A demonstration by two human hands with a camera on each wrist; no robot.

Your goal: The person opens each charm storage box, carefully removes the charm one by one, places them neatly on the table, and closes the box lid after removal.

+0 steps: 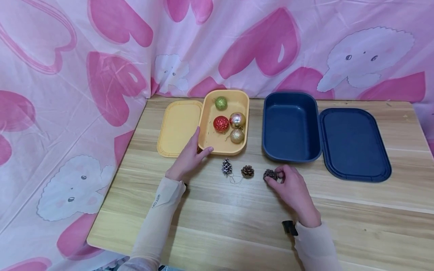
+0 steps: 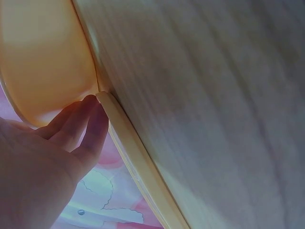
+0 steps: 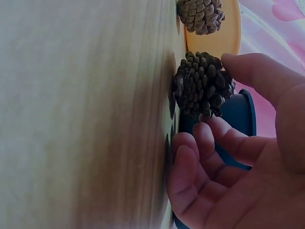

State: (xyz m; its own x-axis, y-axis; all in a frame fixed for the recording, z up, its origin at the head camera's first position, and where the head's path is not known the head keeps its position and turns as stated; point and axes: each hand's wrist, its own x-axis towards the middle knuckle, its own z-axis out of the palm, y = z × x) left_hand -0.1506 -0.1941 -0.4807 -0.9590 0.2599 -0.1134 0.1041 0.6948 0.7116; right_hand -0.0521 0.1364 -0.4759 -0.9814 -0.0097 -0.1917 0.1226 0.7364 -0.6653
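Observation:
At the front left corner of a yellow box, my left hand holds the wall, thumb at the front rim and fingers along the left side. The left wrist view shows those fingertips against the box, beside the edge of the yellow lid. My right hand pinches a dark pine cone between thumb and index finger, close over the table, in front of a navy box. To its left lie a brown pine cone and a white-tipped pine cone with a string loop.
Inside the yellow box are a green ball, a red ball, a shiny gold ball and a glittery gold ball. A yellow lid lies left of it. The navy lid lies right of the navy box. A pink curtain hangs behind.

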